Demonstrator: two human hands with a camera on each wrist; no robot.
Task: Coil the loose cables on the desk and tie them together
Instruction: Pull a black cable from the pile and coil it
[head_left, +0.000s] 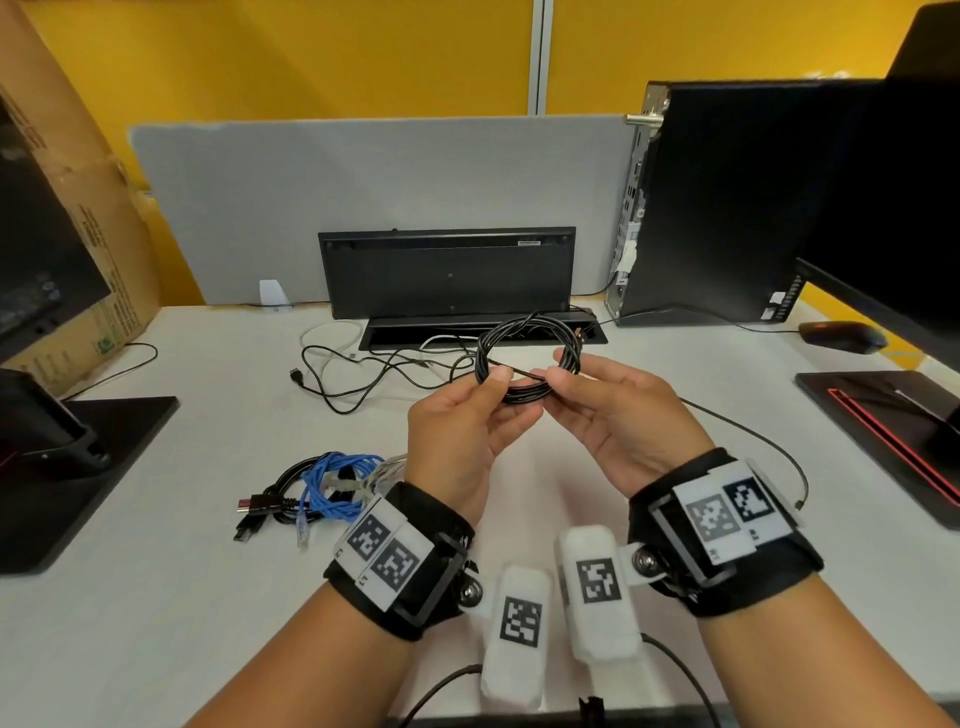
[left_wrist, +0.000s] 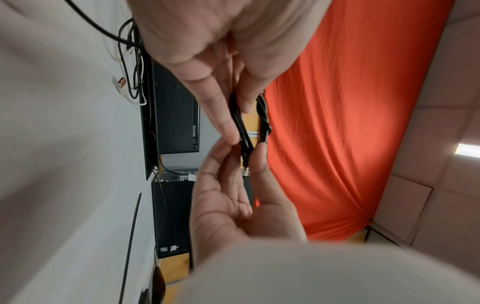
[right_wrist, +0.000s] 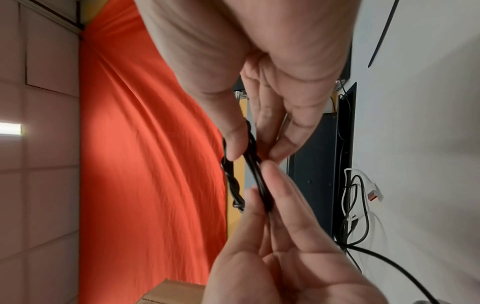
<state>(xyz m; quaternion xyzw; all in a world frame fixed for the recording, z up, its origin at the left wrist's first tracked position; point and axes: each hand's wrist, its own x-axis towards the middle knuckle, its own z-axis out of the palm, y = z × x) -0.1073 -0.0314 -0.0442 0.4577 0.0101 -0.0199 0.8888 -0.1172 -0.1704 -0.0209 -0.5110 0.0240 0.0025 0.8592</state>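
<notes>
- Fingers (head_left: 501, 375) of L hand (head_left: 457, 441) + R hand (head_left: 618, 415) curled, pinching black cable coil (head_left: 527, 358), held above desk (head_left: 208, 597).
- Tied bundle w/ blue cable (head_left: 332, 488) on desk, near L wrist.
- Loose blk/wht cables (head_left: 353, 364) beyond, by open cable tray (head_left: 483, 332); tray contents not visible.

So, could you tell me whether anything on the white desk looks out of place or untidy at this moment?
Yes: a tangle of loose black and white cables sprawls uncoiled on the white desk before the open cable tray. Otherwise the left hand and right hand hold a neat black cable coil, and a blue-and-black bundle lies gathered.
</notes>
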